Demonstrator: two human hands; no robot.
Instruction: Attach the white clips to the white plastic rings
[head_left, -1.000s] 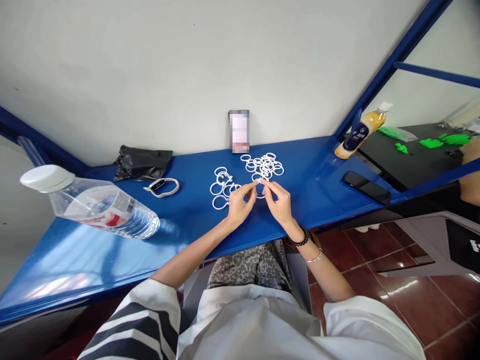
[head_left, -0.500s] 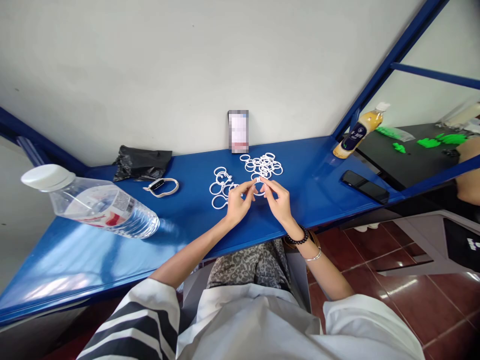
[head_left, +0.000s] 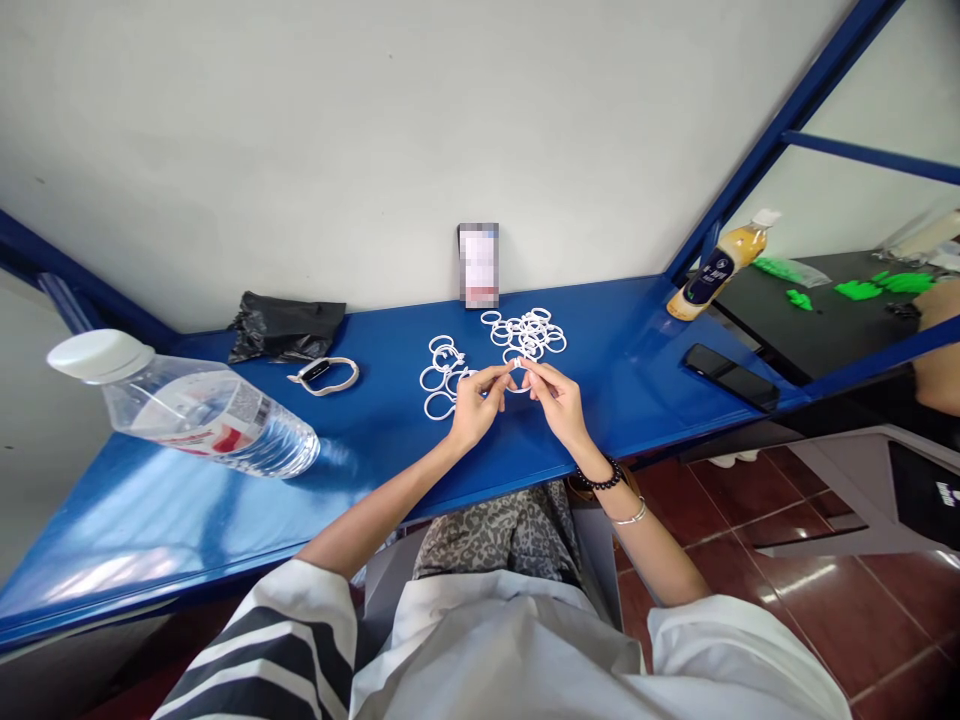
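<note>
Between my two hands is a white plastic ring (head_left: 520,390), its lower arc showing just above the blue tabletop. My left hand (head_left: 480,402) pinches it from the left, and my right hand (head_left: 556,402) pinches it from the right, with the fingertips almost meeting at the ring's top. Finger pads hide the exact grip. A loose pile of similar white rings (head_left: 527,335) lies just beyond my hands. Beside my left hand rests a smaller group of white rings (head_left: 433,378), partly covered by the fingers.
A phone (head_left: 479,265) leans upright against the wall. On the left are a large water bottle (head_left: 217,425), a black plastic bag (head_left: 285,325) and a watch (head_left: 324,376). A juice bottle (head_left: 716,268) and a dark phone (head_left: 727,376) are on the right of the blue table (head_left: 390,450).
My fingers have shifted slightly at the top of the ring, the right fingertips now a little more curled. The ring stays between both hands; the piles look the same.
</note>
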